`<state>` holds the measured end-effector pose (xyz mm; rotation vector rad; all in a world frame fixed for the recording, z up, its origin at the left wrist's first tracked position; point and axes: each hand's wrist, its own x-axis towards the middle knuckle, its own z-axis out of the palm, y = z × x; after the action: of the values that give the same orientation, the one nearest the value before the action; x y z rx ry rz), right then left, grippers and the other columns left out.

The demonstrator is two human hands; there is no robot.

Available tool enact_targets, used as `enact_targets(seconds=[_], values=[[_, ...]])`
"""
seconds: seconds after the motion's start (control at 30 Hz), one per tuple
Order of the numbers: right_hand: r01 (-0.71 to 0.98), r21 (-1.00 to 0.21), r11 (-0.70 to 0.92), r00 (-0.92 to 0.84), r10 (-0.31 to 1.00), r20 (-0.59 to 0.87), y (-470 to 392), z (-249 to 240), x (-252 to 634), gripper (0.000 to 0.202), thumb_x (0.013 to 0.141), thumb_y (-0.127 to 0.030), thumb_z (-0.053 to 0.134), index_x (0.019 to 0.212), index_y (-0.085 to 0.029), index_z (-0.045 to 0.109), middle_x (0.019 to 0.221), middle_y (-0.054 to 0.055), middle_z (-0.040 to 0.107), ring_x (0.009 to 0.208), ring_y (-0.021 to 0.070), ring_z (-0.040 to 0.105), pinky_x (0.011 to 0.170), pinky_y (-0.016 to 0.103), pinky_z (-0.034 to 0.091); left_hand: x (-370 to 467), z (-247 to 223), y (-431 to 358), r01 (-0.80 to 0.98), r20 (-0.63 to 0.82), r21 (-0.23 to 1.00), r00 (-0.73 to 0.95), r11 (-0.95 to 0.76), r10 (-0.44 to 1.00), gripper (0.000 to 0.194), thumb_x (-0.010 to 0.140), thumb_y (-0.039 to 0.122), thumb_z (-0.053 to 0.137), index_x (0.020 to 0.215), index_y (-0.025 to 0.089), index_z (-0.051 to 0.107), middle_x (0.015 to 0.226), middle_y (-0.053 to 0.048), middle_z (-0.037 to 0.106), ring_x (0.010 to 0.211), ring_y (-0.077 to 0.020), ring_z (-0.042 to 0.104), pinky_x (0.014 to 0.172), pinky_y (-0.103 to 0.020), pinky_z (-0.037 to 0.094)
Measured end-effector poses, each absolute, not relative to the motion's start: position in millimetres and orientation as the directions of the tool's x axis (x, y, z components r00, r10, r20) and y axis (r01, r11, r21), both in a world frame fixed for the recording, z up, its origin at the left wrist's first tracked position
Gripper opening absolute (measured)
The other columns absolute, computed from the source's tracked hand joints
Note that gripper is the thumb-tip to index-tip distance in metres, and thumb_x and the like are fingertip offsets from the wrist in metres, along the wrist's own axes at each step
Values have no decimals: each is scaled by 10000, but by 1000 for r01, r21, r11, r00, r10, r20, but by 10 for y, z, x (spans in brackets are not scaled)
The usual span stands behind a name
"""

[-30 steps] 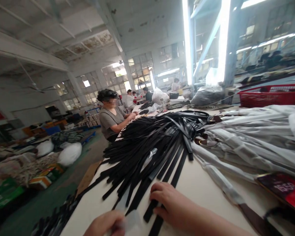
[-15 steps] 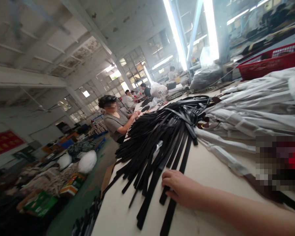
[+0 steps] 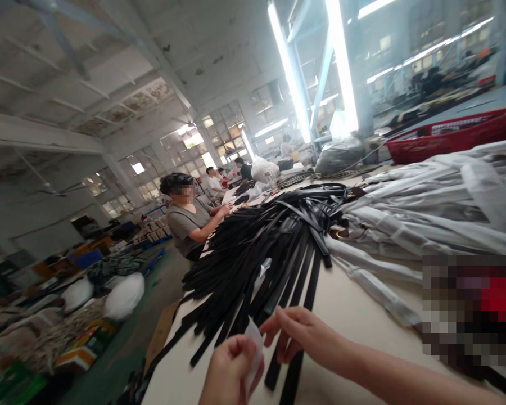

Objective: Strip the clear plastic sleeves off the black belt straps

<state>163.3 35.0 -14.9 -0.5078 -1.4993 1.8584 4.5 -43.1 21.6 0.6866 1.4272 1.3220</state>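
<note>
My left hand (image 3: 231, 365) pinches a thin whitish slip (image 3: 254, 343), which looks like paper or film, low in the middle of the view. Just to its right is my right hand (image 3: 297, 334), fingers bent and apart, the fingertips close to the slip's edge. Whether they touch it I cannot tell. Both hands are above the near end of a large heap of flat black straps (image 3: 253, 242), spread in a fan on the pale table (image 3: 341, 304). A small shiny clear scrap (image 3: 262, 270) lies on the straps.
White-wrapped strips (image 3: 405, 214) cover the table's right side, with a red plastic basket (image 3: 451, 138) behind. A co-worker (image 3: 188, 216) in a grey shirt stands at the left table edge. White sacks (image 3: 124, 295) and boxes lie on the floor at left.
My left hand has come into view from below, holding the whitish slip. My right hand has lifted from the straps toward it. The view has shifted slightly to the right.
</note>
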Motion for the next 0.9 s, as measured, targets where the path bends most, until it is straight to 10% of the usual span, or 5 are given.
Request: enact_targets(seconds=[0.2,0.33,0.53,0.9], values=[[-268,-963,27,-511,843,166,654,-127,1713,564,674,-628,693,861,-95,687,633,15,597,509,98,542,475,197,454,335,102,219,-325,-275,924,-205,200,939,397,446,339,924,628,101,664,655,-50,677,642,-132,631,696,-230,543],[-234,-972,17,-431,894,119,700,-186,1660,333,687,-430,710,719,-103,659,554,-6,569,477,85,520,450,173,413,221,-95,263,-169,-225,965,-160,198,961,419,533,464,862,614,105,662,559,-39,642,515,-105,572,547,-194,482],[-71,-987,-143,-532,842,-84,625,-292,1583,269,664,-387,674,616,-142,572,466,-47,497,389,70,461,376,155,369,63,-138,207,108,46,994,-165,-28,985,533,561,492,829,958,151,727,932,-114,710,827,-213,660,750,-263,531],[-29,-999,-38,-628,778,-11,515,-268,1540,315,764,-408,598,640,-119,605,539,-12,537,459,85,514,447,160,410,-44,-175,250,200,29,980,-29,-22,999,399,613,513,768,708,125,752,674,-68,659,660,-195,616,620,-258,477]])
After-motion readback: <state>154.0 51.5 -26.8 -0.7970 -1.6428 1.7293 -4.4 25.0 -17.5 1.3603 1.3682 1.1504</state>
